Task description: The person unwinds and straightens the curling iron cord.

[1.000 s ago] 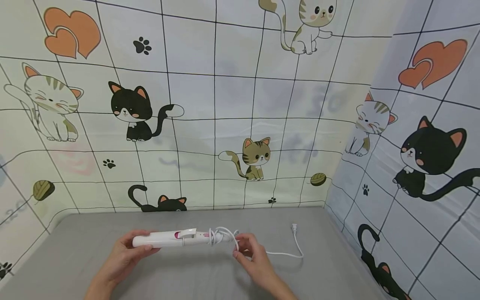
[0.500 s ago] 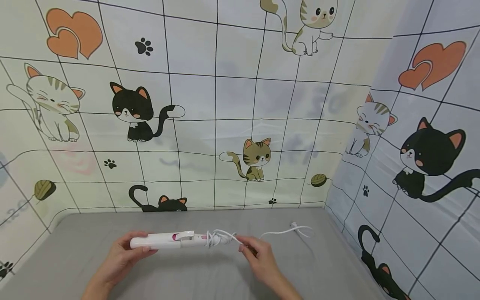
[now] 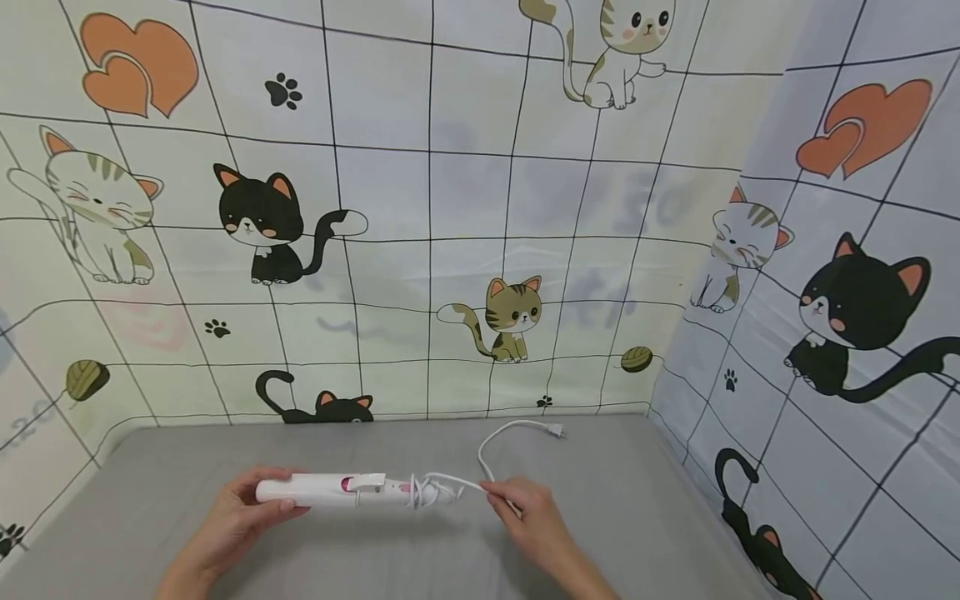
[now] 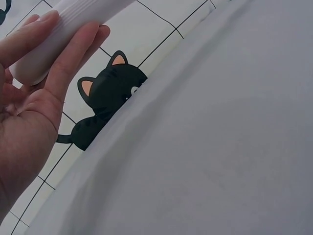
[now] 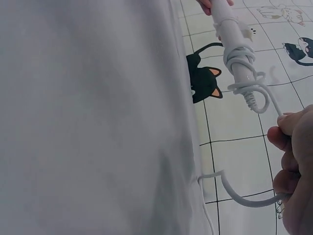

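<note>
A white curling iron [image 3: 315,489] with a thumb lever and pink details is held level above the grey surface. My left hand [image 3: 243,508] grips its thick barrel end, fingers behind and thumb in front. In the left wrist view, that hand [image 4: 34,103] wraps the rounded tip. A white power cord [image 3: 415,492] winds in several loops round the handle end. My right hand [image 3: 528,508] pinches the cord a short way right of the loops, drawing a stretch of it straight. In the right wrist view, the cord's free part [image 5: 252,202] hangs from below my curled fingers.
Past my right hand the cord arcs to its plug [image 3: 555,430] near the back edge of the grey cloth-covered table [image 3: 375,558]. A curtain printed with cats and grid lines [image 3: 390,192] stands behind and along both sides.
My right hand has moved slightly right and down, pulling the cord out from the loops. The plug end has swung leftward. The curling iron has shifted a little left and lower.
</note>
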A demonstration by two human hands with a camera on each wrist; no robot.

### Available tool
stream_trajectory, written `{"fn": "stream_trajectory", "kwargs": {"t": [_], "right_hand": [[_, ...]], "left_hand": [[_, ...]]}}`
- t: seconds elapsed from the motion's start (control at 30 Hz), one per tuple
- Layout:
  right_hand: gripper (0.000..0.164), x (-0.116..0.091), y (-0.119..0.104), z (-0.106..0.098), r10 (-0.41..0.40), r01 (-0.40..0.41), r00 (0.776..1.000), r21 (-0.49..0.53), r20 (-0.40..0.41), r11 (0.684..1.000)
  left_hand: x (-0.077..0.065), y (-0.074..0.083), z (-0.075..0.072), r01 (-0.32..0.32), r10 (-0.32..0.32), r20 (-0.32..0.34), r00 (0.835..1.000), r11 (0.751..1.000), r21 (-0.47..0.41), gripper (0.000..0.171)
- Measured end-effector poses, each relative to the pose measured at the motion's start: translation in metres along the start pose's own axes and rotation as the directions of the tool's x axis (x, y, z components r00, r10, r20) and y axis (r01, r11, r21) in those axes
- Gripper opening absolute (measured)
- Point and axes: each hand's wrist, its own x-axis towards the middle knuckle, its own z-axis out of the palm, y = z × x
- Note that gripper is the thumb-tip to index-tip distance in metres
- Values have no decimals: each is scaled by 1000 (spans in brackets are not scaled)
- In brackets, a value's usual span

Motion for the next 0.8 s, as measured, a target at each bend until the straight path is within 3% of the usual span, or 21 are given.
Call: {"fn": "stream_trajectory", "kwargs": {"t": [0.2,0.43,0.53,0.63,0.8], "right_hand": [[32,-4,1,-6,-45,47,999,-96,19,994],[32,-5,9,-16,-59,62,997,-69,46,996],[31,-7,17,-26,-34,37,998,-77,46,996],[30,-11,24,-38,3,3,998,-90,56,996],[34,-15,32,-59,53,-41,991,-94,122,995]], "left_hand": [[0,0,1,22,-22,6,1000,1000,16,48],[-3,-2,-5,-16,17,63,998,1000,-26,54],[-5,-2,-10,-59,69,104,992,994,-93,57],[-8,1,-14,-103,118,99,988,985,-140,59],[-9,5,-19,-79,86,72,994,992,-95,57]]}}
